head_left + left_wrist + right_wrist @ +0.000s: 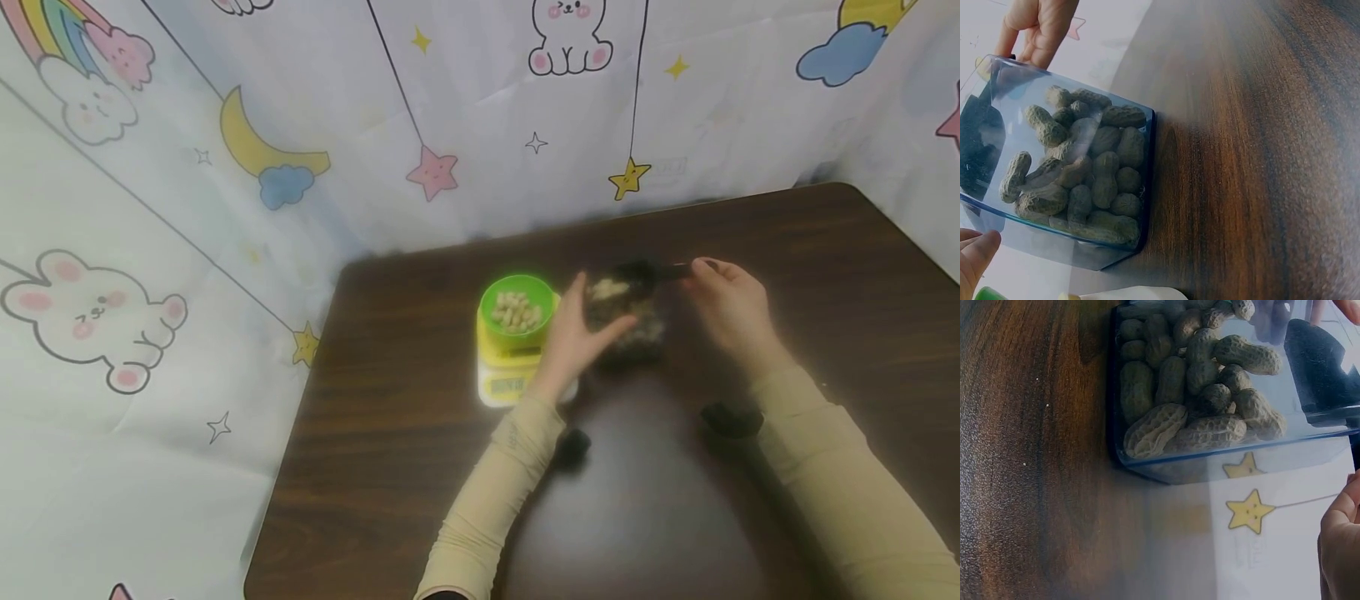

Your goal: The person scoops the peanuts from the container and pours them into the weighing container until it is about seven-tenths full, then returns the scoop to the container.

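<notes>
A clear plastic box (641, 337) of unshelled peanuts (1104, 181) stands on the table, blurred in the head view. My left hand (573, 337) is at its left side, thumb and fingers spread and touching the wall near the rim. At the box's right, my right hand (731, 308) pinches the thin handle of a black scoop (1322, 372), whose dark head shows through the clear walls in the upper part of the box. Left of the box sits a yellow and white kitchen scale (491, 371) bearing a green bowl (517, 283) with peanuts in it.
The dark wooden table (390, 417) reaches to a white curtain (480, 108) printed with cartoon animals and stars, which hangs behind it and on the left. Black wrist-worn pieces (731, 419) show beneath both forearms. Light glares off the table's near middle.
</notes>
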### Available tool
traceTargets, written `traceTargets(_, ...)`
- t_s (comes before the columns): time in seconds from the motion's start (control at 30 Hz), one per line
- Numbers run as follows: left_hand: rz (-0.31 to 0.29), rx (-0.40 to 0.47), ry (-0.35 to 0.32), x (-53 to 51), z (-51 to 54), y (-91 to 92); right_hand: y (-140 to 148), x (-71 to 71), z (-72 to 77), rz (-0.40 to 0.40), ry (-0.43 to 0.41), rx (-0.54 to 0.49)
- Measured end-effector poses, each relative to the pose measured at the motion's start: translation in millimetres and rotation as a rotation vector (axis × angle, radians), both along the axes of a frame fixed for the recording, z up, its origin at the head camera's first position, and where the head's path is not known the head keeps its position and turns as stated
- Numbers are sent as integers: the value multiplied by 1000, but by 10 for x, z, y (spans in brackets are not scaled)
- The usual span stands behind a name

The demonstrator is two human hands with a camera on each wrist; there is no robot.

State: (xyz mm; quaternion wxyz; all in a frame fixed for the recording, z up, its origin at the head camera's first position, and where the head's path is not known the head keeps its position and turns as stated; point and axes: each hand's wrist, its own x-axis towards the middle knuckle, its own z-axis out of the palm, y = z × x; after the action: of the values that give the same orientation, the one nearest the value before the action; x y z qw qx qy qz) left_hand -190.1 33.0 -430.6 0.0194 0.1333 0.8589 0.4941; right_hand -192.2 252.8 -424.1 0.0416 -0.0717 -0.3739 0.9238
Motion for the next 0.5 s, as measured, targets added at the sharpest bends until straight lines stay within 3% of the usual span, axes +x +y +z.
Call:
traceTargets(0.3,4,23,-13,4,3,-23,-35,-5,90,-10,45,-54)
traceTargets(0.5,1,17,1,-14,92,-90,-45,-35,185,-33,52,-23)
